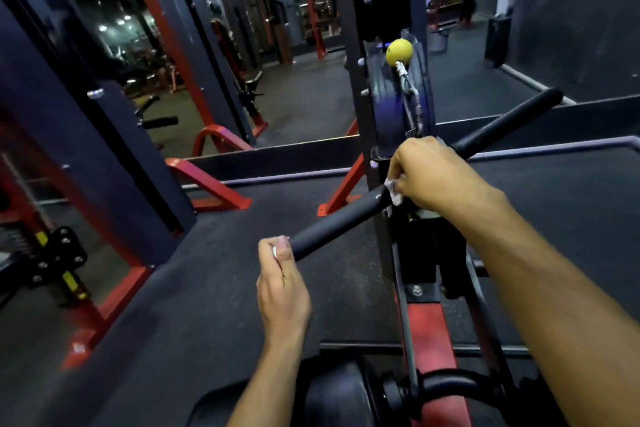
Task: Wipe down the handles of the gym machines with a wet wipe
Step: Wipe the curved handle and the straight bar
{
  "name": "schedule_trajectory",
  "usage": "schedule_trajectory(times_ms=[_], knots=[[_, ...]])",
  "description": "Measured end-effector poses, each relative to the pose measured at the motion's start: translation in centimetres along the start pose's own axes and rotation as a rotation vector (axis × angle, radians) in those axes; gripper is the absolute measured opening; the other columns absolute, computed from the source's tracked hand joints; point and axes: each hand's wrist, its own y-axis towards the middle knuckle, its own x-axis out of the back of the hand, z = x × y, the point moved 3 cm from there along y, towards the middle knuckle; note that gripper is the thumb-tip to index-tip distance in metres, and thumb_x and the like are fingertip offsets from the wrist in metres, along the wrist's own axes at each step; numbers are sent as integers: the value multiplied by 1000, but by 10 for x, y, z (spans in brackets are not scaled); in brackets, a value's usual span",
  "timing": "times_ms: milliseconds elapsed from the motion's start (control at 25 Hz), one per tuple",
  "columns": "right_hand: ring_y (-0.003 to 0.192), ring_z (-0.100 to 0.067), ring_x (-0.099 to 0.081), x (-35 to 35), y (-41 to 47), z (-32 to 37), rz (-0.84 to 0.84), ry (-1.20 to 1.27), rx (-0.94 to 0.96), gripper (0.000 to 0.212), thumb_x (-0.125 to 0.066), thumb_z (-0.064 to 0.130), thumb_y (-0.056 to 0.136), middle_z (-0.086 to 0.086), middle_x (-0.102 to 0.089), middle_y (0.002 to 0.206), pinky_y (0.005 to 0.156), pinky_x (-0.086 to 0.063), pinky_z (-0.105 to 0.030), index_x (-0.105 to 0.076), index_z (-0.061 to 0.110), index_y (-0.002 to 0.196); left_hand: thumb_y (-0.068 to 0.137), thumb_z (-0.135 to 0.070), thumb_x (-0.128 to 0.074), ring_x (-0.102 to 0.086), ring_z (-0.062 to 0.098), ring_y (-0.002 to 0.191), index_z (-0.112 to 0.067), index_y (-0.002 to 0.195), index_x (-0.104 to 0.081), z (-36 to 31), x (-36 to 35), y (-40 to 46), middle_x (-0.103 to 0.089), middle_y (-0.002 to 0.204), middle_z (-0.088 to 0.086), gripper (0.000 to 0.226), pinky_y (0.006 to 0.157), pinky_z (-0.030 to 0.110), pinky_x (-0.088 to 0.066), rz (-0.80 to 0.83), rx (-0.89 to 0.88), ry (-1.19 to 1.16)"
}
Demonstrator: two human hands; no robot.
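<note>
i'm looking down over a dim gym floor (214, 291), dark rubber matting with red and black machine frames (162, 55) standing off to the left and a cable station upright (356, 55) straight ahead. hanging from that station, below a yellow ball stopper (399, 52) on the cable, is the long black bar handle (341, 220), running on a slant from low left up to the far right, where its other padded end (509, 121) sticks out well past my hands. my right hand (440, 177) sits near the middle of the bar, fingers clenched round it with the wet wipe (393, 189) bunched underneath, a white corner showing just where the left padded grip begins. my left hand (282, 284) is at the low left tip of the bar, fingers curled and pinching something small and white against the end; it may be a second scrap of wipe, but i cannot tell for sure. i judge the wiping of this handle is under way, with the wipe at the inner end of the left grip. the next move, as i read it, calls for sliding the wipe down that grip toward my left hand while the left steadies the bar against swinging, then doing the far right grip.
</note>
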Motion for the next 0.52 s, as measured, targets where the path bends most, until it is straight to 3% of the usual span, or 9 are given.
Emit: schedule_trajectory(times_ms=[80, 160, 280, 400, 520], knots=[[97, -32, -67, -6, -7, 19, -48, -38, 77, 9, -70, 12, 87, -11, -64, 87, 75, -47, -33, -73, 12, 95, 106, -49, -25, -56, -1, 77, -27, 111, -51, 4, 1, -5, -60, 88, -10, 34, 68, 32, -30, 35, -7, -15], [101, -31, -66, -20, -22, 50, -59, -64, 228, 10, -66, 7, 87, -13, -67, 98, 80, -49, -35, -70, 9, 96, 104, -55, -26, -56, 12, 76, -35, 119, -50, 11, 2, -11, -58, 89, -7, 34, 72, 41, -44, 72, -24, -48], [106, -29, -63, -34, -34, 74, -5, -33, 367, 14, -64, 8, 89, -10, -66, 105, 83, -49, -35, -69, 11, 102, 101, -62, -27, -57, 24, 86, -43, 125, -48, 12, 2, -14, -60, 100, 3, 38, 84, 53, -52, 71, -45, -65], [101, -33, -66, -17, -16, 38, 15, 11, 178, 21, -67, 10, 86, -13, -66, 95, 82, -52, -36, -73, 11, 107, 101, -62, -28, -61, 39, 96, -43, 126, -48, 13, 2, -12, -63, 110, 17, 37, 86, 55, -51, 52, -70, -26], [98, -38, -66, 1, -1, -13, -50, 33, -21, 15, -69, 15, 89, -18, -69, 99, 83, -52, -37, -75, 12, 103, 102, -55, -35, -59, 27, 85, -43, 124, -50, 9, 4, -12, -59, 98, -4, 29, 85, 52, -51, 34, -108, -71]])
